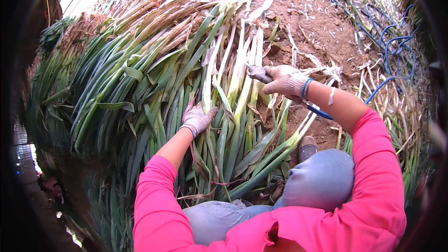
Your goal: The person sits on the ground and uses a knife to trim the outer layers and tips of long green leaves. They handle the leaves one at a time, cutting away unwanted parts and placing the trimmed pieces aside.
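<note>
Green-white stalks (pixel 244 95) lie between the left fingers (pixel 197 110) and the right fingers (pixel 271 87).

On my remote view I see brown soil (pixel 326 37), rather crumbly, toward the upper right. At the right side, blue cord (pixel 387 80) lies in loose, tangled loops. At the upper left, I notice 1 dark brown post (pixel 52 2) against bright light.

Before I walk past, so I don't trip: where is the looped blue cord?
In the head view, the blue cord lies in loops at the upper right, past the gloved right hand, beside the pale stalks.
</note>
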### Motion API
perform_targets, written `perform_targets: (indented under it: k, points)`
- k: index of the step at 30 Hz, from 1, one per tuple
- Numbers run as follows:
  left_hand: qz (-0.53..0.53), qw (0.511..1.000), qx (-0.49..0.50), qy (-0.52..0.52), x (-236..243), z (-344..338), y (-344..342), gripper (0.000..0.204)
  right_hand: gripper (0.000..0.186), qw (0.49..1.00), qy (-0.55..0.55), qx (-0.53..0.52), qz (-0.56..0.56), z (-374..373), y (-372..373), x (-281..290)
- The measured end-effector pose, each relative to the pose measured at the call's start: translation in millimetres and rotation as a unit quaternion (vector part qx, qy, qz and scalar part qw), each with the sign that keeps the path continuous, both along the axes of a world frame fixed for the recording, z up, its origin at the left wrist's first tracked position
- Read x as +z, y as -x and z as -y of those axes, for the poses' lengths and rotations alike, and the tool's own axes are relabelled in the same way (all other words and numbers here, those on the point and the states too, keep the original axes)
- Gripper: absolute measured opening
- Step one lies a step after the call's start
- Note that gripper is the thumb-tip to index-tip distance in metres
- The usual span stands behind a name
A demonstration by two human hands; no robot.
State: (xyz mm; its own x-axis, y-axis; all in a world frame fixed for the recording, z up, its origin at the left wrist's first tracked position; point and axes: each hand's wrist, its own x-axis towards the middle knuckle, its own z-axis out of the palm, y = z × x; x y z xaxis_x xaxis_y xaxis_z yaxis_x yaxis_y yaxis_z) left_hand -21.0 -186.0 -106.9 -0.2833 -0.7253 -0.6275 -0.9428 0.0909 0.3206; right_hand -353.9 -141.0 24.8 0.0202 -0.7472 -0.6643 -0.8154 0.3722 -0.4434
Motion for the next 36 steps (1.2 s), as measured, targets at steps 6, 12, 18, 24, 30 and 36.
perform_targets:
  k: [6, 12, 18, 24, 30, 36]
  points:
    - [-0.184, 0.977, -0.041, -0.097, -35.6, -47.2, 20.8, 0.069, 0.069, 0.996, -0.003, 0.076, -0.04, -9.6, -32.9, 29.2]
    - [-0.224, 0.951, -0.191, -0.099, -21.3, -61.6, 77.5, 0.067, 0.076, 0.992, 0.069, 0.075, 0.075, -35.5, -81.9, 0.7]
    - [-0.387, 0.812, -0.108, 0.423, 40.5, 68.0, -40.6, 0.046, 0.083, 0.999, -0.01, 0.007, -0.036, -37.7, -64.3, 9.4]
    - [0.087, 0.888, 0.024, 0.45, 107.6, 258.1, -280.4, 0.084, 0.1, 0.994, -0.042, 0.053, -0.087, -29.7, -83.9, 20.9]
    - [0.235, 0.948, 0.153, 0.15, 67.4, 288.7, -440.4, 0.079, 0.09, 0.989, -0.058, 0.046, -0.129, -27.7, -78.2, 27.4]
    - [-0.252, 0.928, 0.271, -0.037, 51.9, 154.4, -355.2, 0.103, 0.085, 0.994, -0.029, 0.028, -0.102, -34.8, -82.1, 33.6]
